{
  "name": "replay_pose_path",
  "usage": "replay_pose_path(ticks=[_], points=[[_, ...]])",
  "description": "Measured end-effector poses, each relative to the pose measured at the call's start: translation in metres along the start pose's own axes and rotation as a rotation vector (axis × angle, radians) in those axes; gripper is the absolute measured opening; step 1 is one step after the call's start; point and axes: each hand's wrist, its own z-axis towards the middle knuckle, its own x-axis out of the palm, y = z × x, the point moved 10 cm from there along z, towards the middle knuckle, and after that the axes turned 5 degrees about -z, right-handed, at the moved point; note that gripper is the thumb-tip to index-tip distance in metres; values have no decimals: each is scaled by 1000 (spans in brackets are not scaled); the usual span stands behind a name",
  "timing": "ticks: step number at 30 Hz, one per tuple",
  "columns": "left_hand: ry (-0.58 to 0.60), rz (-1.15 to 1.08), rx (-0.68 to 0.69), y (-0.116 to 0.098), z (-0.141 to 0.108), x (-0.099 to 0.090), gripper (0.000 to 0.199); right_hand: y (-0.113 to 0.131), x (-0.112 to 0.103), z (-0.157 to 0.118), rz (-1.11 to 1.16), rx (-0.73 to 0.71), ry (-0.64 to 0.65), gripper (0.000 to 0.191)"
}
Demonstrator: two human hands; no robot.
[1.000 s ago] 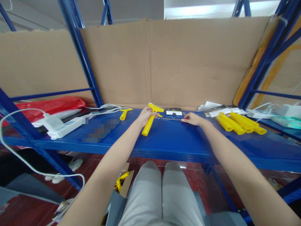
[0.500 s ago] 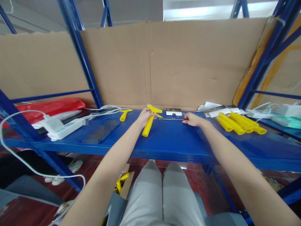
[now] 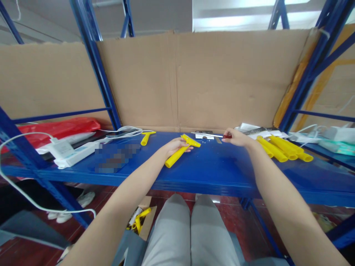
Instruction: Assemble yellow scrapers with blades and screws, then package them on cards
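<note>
Left grip [image 3: 177,145]: clenched around one yellow T-handle [image 3: 176,156] at the desk's [image 3: 210,166] middle. Right grip [image 3: 235,137]: grasping one red-handled screwdriver [image 3: 227,136]. Beyond: one black-and-white packet [image 3: 200,136]. Outer left: one yellow T-piece [image 3: 145,139]. Outer right: at least four yellow tubes [image 3: 274,149].

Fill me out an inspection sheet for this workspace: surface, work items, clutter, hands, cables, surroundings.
Surface: blue shelf, smooth and glossy.
Work items: yellow T-shaped tool and red-handled tool with a thin shaft, both held; yellow tubes grouped at the right; another yellow T-shaped piece at back left.
Clutter: red bag and white power strip at left; white and black packets behind the tubes.
Hands: left hand grips the T-shaped tool; right hand grips the red-handled tool.
Cables: white cables bunched at back left; one droops below the shelf's front edge.
Surroundings: cardboard panel behind; blue frame posts.
</note>
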Motion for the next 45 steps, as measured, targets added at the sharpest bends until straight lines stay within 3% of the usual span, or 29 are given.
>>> replay_pose_path(ticks=[8,18,27,35,45], points=[[125,28,-35,9,6,6,24,16,8,-3,-40,-27,75,12],[51,64,-12,6,5,2,29,2,14,4,-89,-48,62,13],[24,67,7,4,2,4,33,8,13,0,-75,7,93,13],[68,118,-10,4,0,8,30,11,11,-4,-101,49,115,14],[-73,170,20,-3,-5,7,32,11,14,-4,-74,3,149,15]])
